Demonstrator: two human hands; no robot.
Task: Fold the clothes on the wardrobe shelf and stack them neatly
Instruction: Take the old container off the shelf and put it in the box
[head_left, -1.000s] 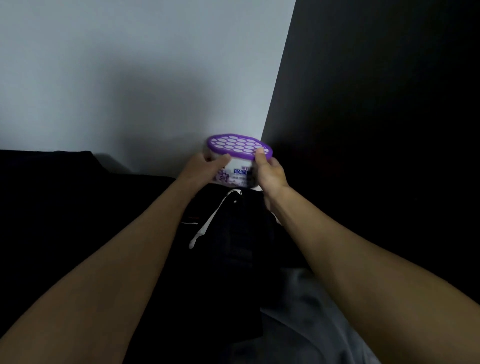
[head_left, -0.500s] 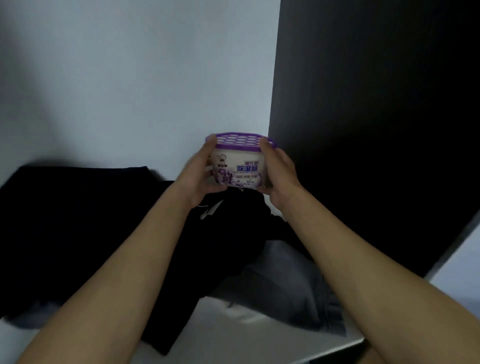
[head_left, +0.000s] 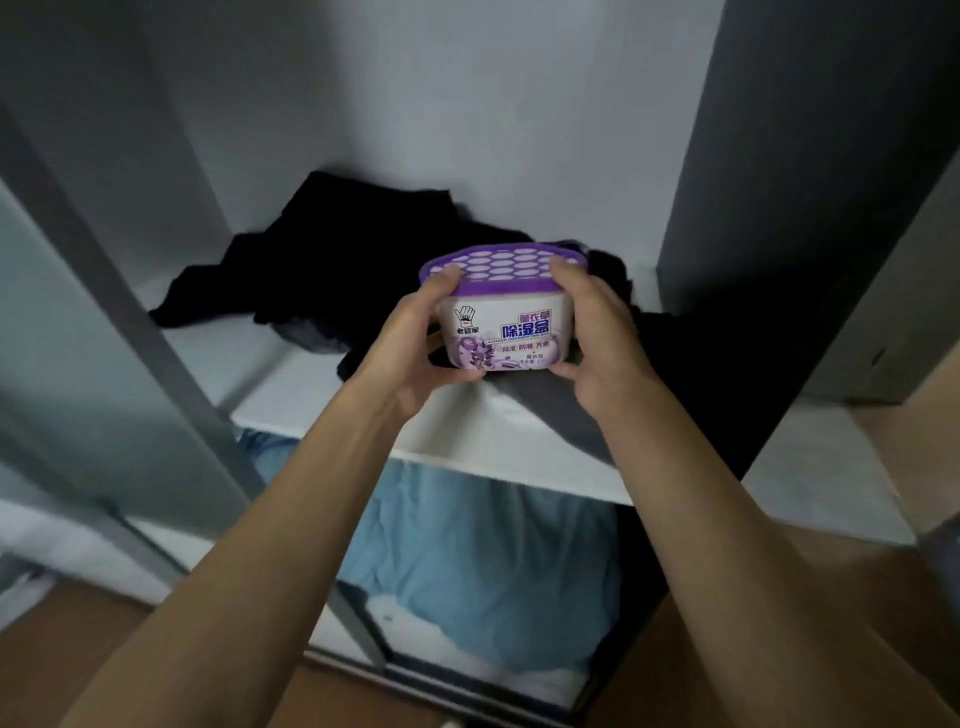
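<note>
**A:** Two hands are holding one tub. The left hand is curling its grip round the nine o'clock side of the dehumidifier box, with one fingertip lying on the purple lid.

**B:** And the right hand?

**A:** Its grip is wrapping the three o'clock side, one fingertip resting on the lid's rim and others reaching under the base. The box is being held upright in front of the shelf, its label facing the camera.

**B:** Where are the clothes lying?

**A:** The black clothes are lying unfolded in a heap on the white shelf, spreading behind the box from ten o'clock round to two o'clock. A grey garment is lying at the shelf's front edge, at five o'clock of the box.

**B:** Anything lower?

**A:** Blue fabric is bunching in the compartment underneath, at six o'clock.
</note>
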